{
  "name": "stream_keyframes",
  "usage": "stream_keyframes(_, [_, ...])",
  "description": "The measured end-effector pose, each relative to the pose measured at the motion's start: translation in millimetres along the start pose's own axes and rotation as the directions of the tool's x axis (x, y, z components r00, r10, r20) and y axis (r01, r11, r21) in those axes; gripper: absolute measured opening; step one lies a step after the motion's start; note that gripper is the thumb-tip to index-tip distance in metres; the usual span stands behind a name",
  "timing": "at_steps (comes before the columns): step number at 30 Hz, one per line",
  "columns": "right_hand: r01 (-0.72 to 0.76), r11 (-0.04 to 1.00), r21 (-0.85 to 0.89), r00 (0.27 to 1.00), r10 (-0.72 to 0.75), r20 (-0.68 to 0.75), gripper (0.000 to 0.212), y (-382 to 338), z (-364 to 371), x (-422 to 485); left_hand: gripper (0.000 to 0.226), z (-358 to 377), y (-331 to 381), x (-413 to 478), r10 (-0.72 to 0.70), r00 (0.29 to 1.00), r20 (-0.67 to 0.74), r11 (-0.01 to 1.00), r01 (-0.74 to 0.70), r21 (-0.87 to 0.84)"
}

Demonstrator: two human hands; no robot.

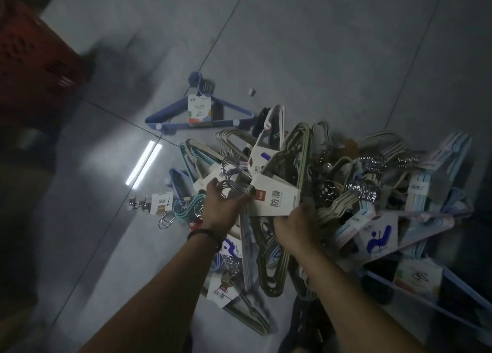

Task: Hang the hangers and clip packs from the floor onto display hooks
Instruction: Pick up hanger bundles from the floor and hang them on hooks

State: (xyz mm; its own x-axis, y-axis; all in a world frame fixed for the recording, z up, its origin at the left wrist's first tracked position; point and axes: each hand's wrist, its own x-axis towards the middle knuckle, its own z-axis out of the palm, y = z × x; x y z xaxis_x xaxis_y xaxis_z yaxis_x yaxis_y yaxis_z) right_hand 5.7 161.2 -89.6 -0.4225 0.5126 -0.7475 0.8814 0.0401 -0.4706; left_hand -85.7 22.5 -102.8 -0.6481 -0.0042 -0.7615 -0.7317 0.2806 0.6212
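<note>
A tangled pile of hanger packs (327, 182) lies on the grey tiled floor, most with white card sleeves. My left hand (222, 206) grips the bunched metal hooks of a beige hanger pack (290, 153) with a white and red label (275, 199). My right hand (295, 227) holds the lower edge of that same pack just under the label. A blue hanger pack (198, 110) lies alone beyond the pile. A small clip pack (151, 202) with metal clips rests on the floor to the left of my left hand.
A red perforated crate (34, 57) stands at the far left. A small white piece (251, 91) lies on the tile beyond the pile. A ceiling light reflects off the floor (143, 163). A light blue rack frame (452, 294) borders the pile at lower right.
</note>
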Motion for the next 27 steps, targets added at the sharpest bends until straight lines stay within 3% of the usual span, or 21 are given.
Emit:
stream_keyframes(3, [-0.022,0.999,-0.043,0.999,0.023,0.024,0.032,-15,-12,2,0.082,-5,-9,6,0.012,1.000,-0.018,0.999,-0.012,-0.046])
stream_keyframes(6, [0.030,0.995,-0.094,0.998,-0.035,-0.052,0.046,-28,-19,12,0.078,-5,-17,9,-0.021,0.999,0.026,0.999,0.022,-0.048])
stream_keyframes(9, [0.060,0.991,-0.122,0.992,-0.073,-0.102,0.059,-43,-19,29,0.094,1,-20,5,-0.065,0.996,-0.055,0.997,0.066,0.026])
stream_keyframes(11, [-0.005,0.987,-0.163,0.992,-0.016,-0.127,0.073,-48,-18,38,0.084,6,-28,1,-0.115,0.984,-0.138,0.992,0.121,0.038])
stream_keyframes(13, [-0.072,0.994,-0.083,0.992,0.062,-0.111,0.068,-45,-19,46,0.063,14,-32,-8,-0.210,0.978,-0.022,0.975,0.207,-0.080])
stream_keyframes(15, [-0.113,0.993,0.024,0.992,0.114,-0.045,0.046,-37,-17,54,0.053,27,-34,-18,-0.273,0.951,0.148,0.945,0.293,-0.144])
stream_keyframes(17, [-0.135,0.985,0.105,0.990,0.137,-0.020,0.043,-31,-16,59,0.054,41,-37,-21,-0.244,0.946,0.213,0.953,0.274,-0.125])
stream_keyframes(22, [-0.063,0.989,0.135,0.997,0.070,-0.042,0.040,-26,-11,58,0.042,55,-41,-27,-0.113,0.984,0.140,0.979,0.135,-0.154])
stream_keyframes(27, [-0.042,0.978,0.205,0.998,0.051,-0.040,0.041,-33,-13,41,0.033,41,-30,-41,-0.091,0.988,0.128,0.965,0.119,-0.233])
